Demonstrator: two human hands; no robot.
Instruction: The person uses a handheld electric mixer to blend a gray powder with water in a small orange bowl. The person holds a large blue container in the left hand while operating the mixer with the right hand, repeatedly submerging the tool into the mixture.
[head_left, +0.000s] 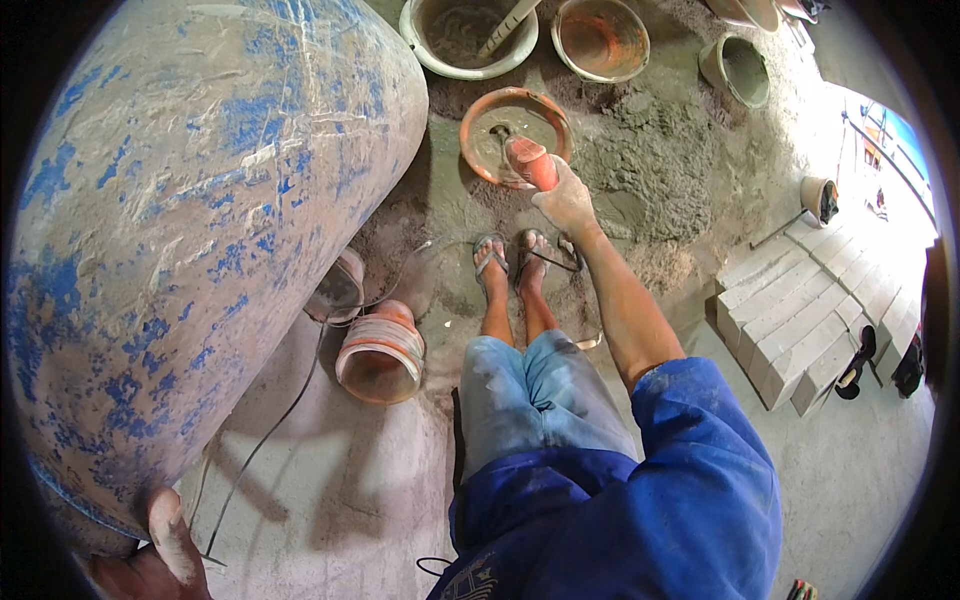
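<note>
My right hand (566, 201), arm stretched forward, is closed around a bottle-like orange-red object (531, 161). Its far end is over an orange bucket (470, 156) of grey liquid, where a small dark spot shows; whether it is a bottle or a tool I cannot tell. At the lower left picture edge, my left hand (174, 551), its thumb whitened, is at the lower end of a large mortar-crusted blue drum (247, 195). Its fingers are mostly hidden, so its grip is unclear. Wet grey mortar (660, 165) lies heaped right of the orange bucket.
Ahead stand a wide bucket (471, 73) with a pale stick and another bucket (600, 75). Stained buckets (382, 352) and a dark cable (274, 427) lie beside the drum. Pale blocks (787, 322) are stacked right. Sandals are on my feet, near a cord.
</note>
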